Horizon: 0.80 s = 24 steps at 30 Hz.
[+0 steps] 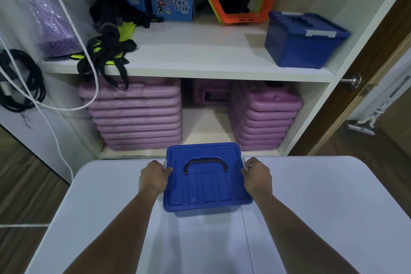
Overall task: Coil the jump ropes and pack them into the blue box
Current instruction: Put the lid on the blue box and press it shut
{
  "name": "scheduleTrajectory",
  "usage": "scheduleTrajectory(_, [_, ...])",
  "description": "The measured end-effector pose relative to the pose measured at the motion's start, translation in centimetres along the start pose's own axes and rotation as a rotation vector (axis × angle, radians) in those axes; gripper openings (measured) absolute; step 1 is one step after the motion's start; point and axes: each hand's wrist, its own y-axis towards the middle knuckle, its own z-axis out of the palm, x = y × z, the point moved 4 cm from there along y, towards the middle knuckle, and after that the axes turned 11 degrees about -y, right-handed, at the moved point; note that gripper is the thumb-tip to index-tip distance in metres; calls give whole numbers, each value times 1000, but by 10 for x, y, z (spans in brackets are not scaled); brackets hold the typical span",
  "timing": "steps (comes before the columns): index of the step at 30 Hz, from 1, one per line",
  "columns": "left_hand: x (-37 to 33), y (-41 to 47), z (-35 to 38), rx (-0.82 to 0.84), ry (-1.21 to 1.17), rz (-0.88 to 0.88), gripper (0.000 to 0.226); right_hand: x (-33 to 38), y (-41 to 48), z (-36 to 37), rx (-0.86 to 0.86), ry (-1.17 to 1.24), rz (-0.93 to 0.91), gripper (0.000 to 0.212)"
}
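The box (206, 187) stands on the worktop (322, 207) near its far edge. Its lid is on, so the inside is hidden. My left fingers (165, 170) and right fingers (248, 171) curl round its two sides at the white latches, with the tips tucked out of sight under the rim. Black coils (22, 82) hang far left, cut off by the frame. I cannot tell if they are ropes.

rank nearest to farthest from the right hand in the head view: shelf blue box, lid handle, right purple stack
1. lid handle, just left of the right hand
2. right purple stack, lower shelf
3. shelf blue box, upper shelf, right
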Motion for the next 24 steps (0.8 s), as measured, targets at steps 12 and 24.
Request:
scheduleTrajectory(12, [27,-4,2,221,-854,-345,24,-26,16,7,264,658,326,31])
scheduleTrajectory(24, [21,8,9,178,-667,-233,26,-16,21,18,399,505,279,18])
